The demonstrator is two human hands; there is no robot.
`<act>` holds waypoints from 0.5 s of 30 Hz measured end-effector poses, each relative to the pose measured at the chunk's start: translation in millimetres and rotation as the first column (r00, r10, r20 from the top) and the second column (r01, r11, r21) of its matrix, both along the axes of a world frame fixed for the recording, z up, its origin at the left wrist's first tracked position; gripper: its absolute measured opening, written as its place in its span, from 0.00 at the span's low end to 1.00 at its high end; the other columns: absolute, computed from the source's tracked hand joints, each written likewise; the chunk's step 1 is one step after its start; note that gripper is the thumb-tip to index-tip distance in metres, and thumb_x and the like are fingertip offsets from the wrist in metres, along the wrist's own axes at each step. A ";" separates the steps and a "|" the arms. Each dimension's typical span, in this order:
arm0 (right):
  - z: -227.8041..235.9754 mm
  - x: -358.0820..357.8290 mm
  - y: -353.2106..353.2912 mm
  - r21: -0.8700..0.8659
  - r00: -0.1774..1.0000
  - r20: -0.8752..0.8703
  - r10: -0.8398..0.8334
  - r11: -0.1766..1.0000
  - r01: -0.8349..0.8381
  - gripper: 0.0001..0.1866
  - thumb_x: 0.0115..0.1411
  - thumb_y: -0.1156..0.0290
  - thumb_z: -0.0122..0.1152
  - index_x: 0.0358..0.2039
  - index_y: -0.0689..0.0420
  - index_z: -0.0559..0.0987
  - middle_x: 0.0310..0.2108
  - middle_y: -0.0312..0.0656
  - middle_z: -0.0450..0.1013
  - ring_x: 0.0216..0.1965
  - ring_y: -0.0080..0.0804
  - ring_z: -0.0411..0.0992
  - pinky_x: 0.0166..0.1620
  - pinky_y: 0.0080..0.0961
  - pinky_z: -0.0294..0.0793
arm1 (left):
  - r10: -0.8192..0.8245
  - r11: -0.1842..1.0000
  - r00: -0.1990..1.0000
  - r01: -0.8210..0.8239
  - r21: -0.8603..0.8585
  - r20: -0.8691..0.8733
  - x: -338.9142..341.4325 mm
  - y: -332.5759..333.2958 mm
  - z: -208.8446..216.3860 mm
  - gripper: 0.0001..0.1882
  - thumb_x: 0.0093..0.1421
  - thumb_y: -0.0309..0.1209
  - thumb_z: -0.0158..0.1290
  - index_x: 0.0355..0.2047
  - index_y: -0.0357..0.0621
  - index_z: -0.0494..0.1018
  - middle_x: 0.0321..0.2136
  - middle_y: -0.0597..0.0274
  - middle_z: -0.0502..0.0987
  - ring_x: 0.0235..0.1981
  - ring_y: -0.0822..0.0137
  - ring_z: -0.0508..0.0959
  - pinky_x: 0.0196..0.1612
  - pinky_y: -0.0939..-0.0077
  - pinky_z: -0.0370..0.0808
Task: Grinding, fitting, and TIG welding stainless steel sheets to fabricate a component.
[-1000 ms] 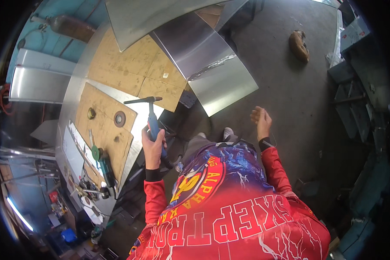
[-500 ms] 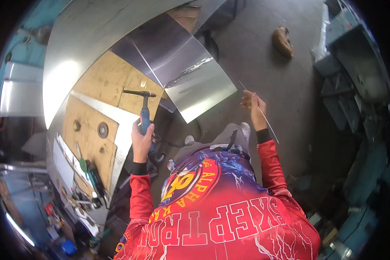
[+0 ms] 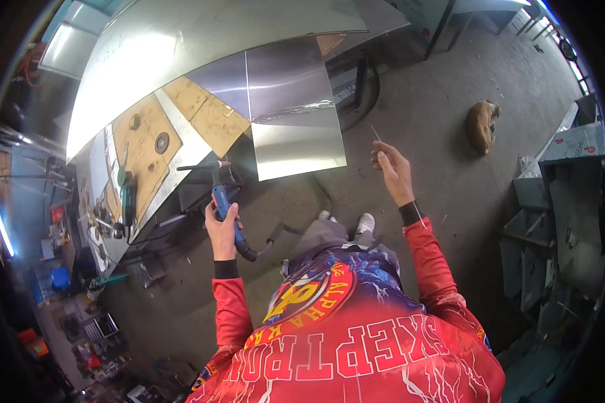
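My left hand (image 3: pixel 222 230) is wrapped round the blue handle of a TIG welding torch (image 3: pixel 220 195). The torch head shows just off the edge of the bench, left of the bent metal sheet, and its dark hose (image 3: pixel 267 243) trails to the right below the hand. In front of my right side, my right hand (image 3: pixel 393 176) pinches a thin filler rod (image 3: pixel 375 133), which runs along the palm and past the wrist. Between the hands and farther off, a shiny metal sheet (image 3: pixel 299 146) juts over the bench edge; neither hand touches it.
A large metal sheet (image 3: pixel 181 40) covers the bench's far part. Plywood (image 3: pixel 138 138) bears a grinding disc (image 3: pixel 162 142), with a green angle grinder (image 3: pixel 128 198) nearby. A brown dog (image 3: pixel 480 127) lies on the floor at right. Metal cabinets (image 3: pixel 571 188) stand at the right edge.
The view has turned, so the bench and dog sit differently in it. The torch head no longer overlaps the plywood and shows off the bench edge. Both hands keep their holds.
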State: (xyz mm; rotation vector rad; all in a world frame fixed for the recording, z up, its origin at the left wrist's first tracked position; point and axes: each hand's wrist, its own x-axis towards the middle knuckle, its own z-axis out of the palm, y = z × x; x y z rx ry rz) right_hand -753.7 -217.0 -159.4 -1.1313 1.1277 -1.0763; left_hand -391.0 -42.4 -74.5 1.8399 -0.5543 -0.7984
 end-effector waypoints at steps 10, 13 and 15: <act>3.5 29.0 -39.9 -0.121 0.939 -0.179 0.295 0.940 -0.319 0.17 0.73 0.65 0.49 0.50 0.60 0.81 0.38 0.39 0.71 0.37 0.27 0.71 0.44 0.25 0.72 | 0.078 0.994 0.994 -0.083 0.074 0.073 -29.9 17.4 -13.2 0.23 0.63 0.32 0.61 0.56 0.35 0.72 0.33 0.64 0.77 0.28 0.73 0.78 0.25 0.76 0.79; -4.8 27.0 -65.7 -0.125 0.917 -0.184 0.353 0.917 -0.378 0.18 0.72 0.63 0.48 0.52 0.58 0.80 0.38 0.41 0.70 0.37 0.31 0.70 0.44 0.28 0.71 | 0.120 0.986 0.975 -0.139 0.093 0.187 -55.0 17.4 -13.0 0.30 0.66 0.30 0.57 0.66 0.38 0.63 0.33 0.63 0.78 0.26 0.73 0.79 0.23 0.78 0.78; -18.2 32.5 -90.1 -0.107 0.925 -0.134 0.355 0.923 -0.369 0.17 0.72 0.63 0.49 0.51 0.60 0.79 0.38 0.42 0.73 0.38 0.30 0.72 0.45 0.27 0.72 | 0.113 0.976 0.928 -0.171 0.137 0.355 -62.1 16.3 -18.9 0.36 0.67 0.28 0.55 0.72 0.45 0.53 0.30 0.62 0.77 0.21 0.73 0.78 0.20 0.79 0.75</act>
